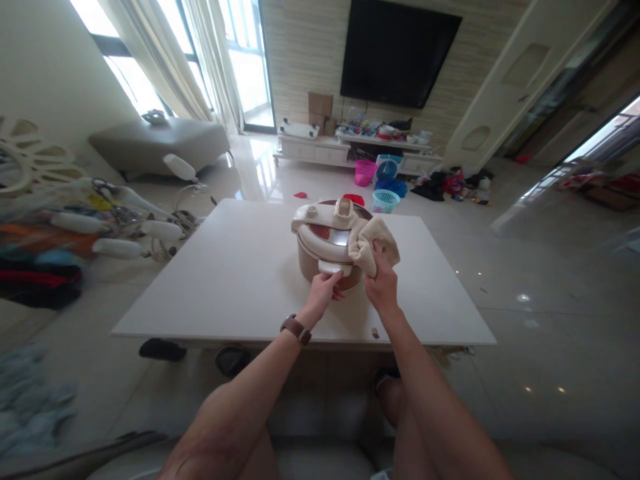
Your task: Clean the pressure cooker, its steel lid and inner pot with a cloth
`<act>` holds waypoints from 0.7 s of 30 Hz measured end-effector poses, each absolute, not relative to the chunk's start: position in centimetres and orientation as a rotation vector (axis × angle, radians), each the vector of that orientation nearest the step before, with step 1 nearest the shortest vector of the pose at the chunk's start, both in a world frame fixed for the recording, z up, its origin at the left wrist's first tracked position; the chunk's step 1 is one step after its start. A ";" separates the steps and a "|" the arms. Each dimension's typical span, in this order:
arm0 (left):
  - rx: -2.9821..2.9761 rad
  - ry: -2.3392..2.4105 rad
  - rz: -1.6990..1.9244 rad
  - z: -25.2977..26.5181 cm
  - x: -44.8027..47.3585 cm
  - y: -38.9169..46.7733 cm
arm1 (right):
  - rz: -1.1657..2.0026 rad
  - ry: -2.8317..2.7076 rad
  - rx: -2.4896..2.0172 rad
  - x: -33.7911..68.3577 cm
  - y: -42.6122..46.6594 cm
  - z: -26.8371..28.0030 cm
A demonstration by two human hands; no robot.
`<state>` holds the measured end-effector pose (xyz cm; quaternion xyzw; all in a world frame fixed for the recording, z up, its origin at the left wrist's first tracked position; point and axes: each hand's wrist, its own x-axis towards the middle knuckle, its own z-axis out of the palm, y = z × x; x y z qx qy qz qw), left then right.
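A beige pressure cooker (307,260) with a shiny lid stands upright on a white table (240,267). My left hand (326,293), below a brown wrist strap, grips the cooker's near side handle (334,268), thumb on top and fingers underneath. A folded cream cloth (373,240) is bunched in my right hand (383,283). That cloth lies against the right side of the lid and hides part of it and of the long lid handle. The lid's knob (345,208) sticks up at the far side.
A small dark scrap (375,333) lies near the table's front edge. Beyond the table are a pink basket (365,173), a light blue basket (385,201) and a cluttered TV cabinet (315,150). White lamp arms (163,230) reach in at the left.
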<state>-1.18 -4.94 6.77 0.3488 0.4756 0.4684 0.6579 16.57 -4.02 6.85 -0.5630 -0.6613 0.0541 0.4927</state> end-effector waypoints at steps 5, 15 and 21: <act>0.711 1.011 1.070 6.6 -0.6 -5.0 | 0.066 -1.670 -1.384 16.0 -4.4 7.2; 0.652 1.075 1.240 6.8 -1.4 -5.3 | 0.259 -1.513 -1.358 16.8 -4.4 7.8; 0.638 1.181 1.354 6.6 -6.0 -4.5 | 0.436 -1.208 -1.451 16.6 -3.5 6.3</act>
